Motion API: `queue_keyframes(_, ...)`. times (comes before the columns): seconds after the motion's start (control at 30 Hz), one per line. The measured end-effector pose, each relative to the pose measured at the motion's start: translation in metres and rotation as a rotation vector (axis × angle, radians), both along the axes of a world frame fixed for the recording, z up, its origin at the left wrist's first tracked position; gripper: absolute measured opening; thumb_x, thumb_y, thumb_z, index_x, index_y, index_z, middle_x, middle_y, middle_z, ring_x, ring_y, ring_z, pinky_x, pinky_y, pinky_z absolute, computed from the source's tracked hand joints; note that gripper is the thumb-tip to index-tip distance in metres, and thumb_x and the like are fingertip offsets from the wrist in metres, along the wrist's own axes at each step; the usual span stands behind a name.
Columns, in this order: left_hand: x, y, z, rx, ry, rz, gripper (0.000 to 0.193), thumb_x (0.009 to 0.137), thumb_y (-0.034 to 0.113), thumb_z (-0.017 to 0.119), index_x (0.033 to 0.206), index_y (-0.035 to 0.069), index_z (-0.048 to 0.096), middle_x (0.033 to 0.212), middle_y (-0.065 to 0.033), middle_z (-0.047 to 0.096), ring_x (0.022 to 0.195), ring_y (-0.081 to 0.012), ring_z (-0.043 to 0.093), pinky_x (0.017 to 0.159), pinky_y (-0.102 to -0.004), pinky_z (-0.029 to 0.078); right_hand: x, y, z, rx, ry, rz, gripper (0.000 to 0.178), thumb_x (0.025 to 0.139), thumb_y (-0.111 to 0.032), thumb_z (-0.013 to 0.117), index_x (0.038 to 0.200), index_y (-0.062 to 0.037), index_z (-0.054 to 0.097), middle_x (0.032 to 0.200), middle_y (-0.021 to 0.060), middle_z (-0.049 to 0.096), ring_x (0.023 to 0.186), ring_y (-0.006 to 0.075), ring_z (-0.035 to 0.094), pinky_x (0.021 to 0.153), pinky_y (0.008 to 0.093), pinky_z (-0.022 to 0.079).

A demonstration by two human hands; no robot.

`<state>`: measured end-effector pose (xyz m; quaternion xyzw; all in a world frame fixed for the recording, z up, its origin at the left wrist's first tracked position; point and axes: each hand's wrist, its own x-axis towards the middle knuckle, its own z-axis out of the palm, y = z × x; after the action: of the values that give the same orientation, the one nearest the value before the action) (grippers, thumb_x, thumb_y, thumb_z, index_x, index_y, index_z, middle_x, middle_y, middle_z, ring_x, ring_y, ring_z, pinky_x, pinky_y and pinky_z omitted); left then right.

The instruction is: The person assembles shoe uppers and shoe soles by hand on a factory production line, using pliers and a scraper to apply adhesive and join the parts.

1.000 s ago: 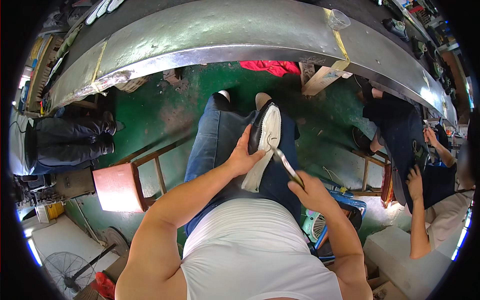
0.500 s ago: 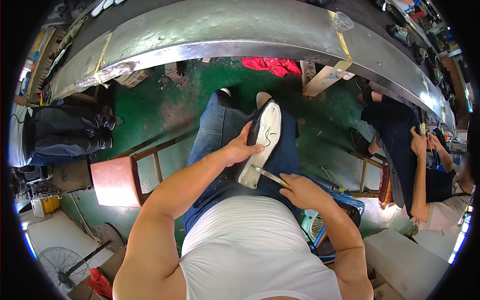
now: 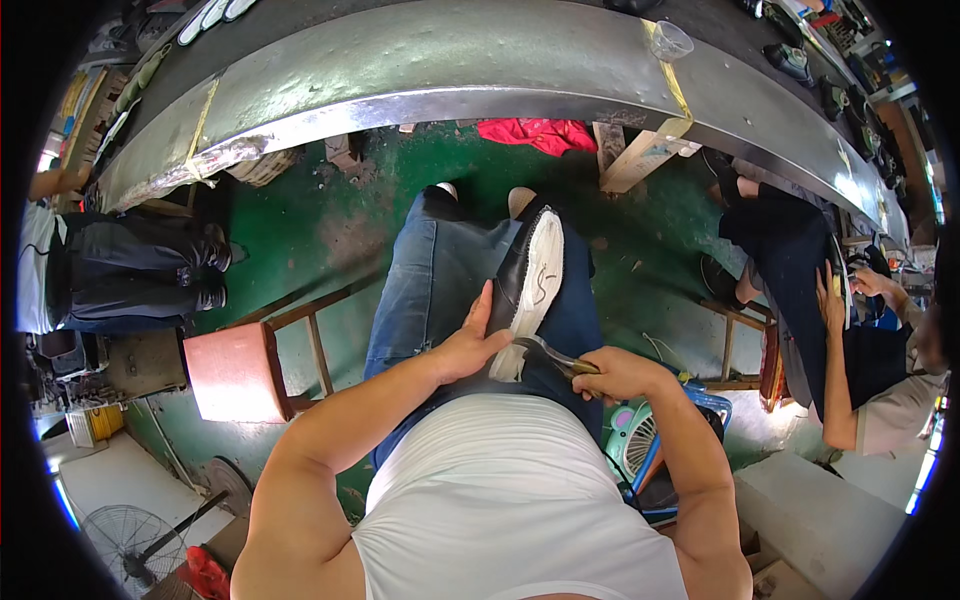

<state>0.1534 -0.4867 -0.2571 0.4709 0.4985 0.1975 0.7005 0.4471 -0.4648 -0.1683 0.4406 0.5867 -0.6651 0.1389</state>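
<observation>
A black shoe upper with a whitish sole side (image 3: 541, 262) lies across my right thigh, its toe pointing away and its underside turned up. A dark thread or squiggle runs over the sole. My left hand (image 3: 468, 343) grips the shoe near its heel, the thumb over the sole edge and the fingers along the black side. In my right hand (image 3: 622, 373) is a pair of pincers (image 3: 553, 358), held by its handles. The dark curved head of the pincers rests at the heel end; whether it bites any material cannot be made out.
Ahead runs a metal-edged bench (image 3: 430, 60) with a clear plastic cup (image 3: 670, 42). A pink-topped stool (image 3: 238, 372) stands left, a small green fan (image 3: 630, 440) right. Another person (image 3: 850, 320) works at right; someone stands at left (image 3: 140, 265). Red cloth (image 3: 540, 133) lies under the bench.
My left hand has slid down the shoe toward the heel, its thumb leaving the sole's middle. The pincers have turned over, with their curved head now at the heel beside my thumb.
</observation>
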Motion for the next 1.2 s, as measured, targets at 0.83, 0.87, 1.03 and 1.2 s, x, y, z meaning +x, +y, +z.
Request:
queue_keyframes(0.83, -0.072, 0.141, 0.235, 0.196, -0.659, 0.317, 0.086, 0.090, 0.011, 0.067, 0.159, 0.003, 0.016, 0.153, -0.0194, 0.041, 0.136, -0.0307, 0.048, 0.111, -0.0425, 0.040, -0.007, -0.012, -0.066, 0.068, 0.221, -0.723, 0.042, 0.108, -0.034, 0.042, 0.104, 0.0032, 0.060, 0.089, 0.0118, 0.068, 0.074, 0.0181, 0.067, 0.068, 0.0313, 0.054)
queue_keyframes(0.87, -0.072, 0.175, 0.246, 0.227, -0.615, 0.348, 0.084, 0.091, 0.009, 0.066, 0.159, 0.003, 0.017, 0.149, -0.0182, 0.047, 0.127, -0.0283, 0.056, 0.104, -0.0409, 0.047, -0.004, -0.009, -0.068, 0.032, 0.233, -0.716, 0.043, 0.108, -0.035, 0.042, 0.105, 0.0037, 0.060, 0.090, 0.0125, 0.068, 0.074, 0.0184, 0.067, 0.068, 0.0316, 0.054)
queue_keyframes(1.03, -0.054, 0.389, 0.281, 0.540, 0.048, 0.354, 0.085, 0.088, 0.010, 0.071, 0.157, -0.002, 0.023, 0.135, -0.0200, 0.059, 0.108, -0.0224, 0.064, 0.092, -0.0324, 0.051, 0.002, 0.004, -0.080, -0.052, 0.244, -0.745, 0.043, 0.108, -0.034, 0.041, 0.109, 0.0052, 0.059, 0.095, 0.0150, 0.069, 0.078, 0.0213, 0.069, 0.074, 0.0357, 0.056)
queue_keyframes(1.2, -0.035, 0.508, 0.231, 1.347, 1.395, 0.011, 0.068, 0.089, 0.032, 0.068, 0.146, 0.003, 0.044, 0.155, -0.0247, 0.033, 0.142, -0.0375, 0.037, 0.112, -0.0448, 0.039, 0.002, 0.005, -0.084, -0.050, 0.318, -0.831, 0.043, 0.108, -0.033, 0.040, 0.104, 0.0034, 0.062, 0.091, 0.0116, 0.071, 0.076, 0.0184, 0.071, 0.071, 0.0314, 0.056)
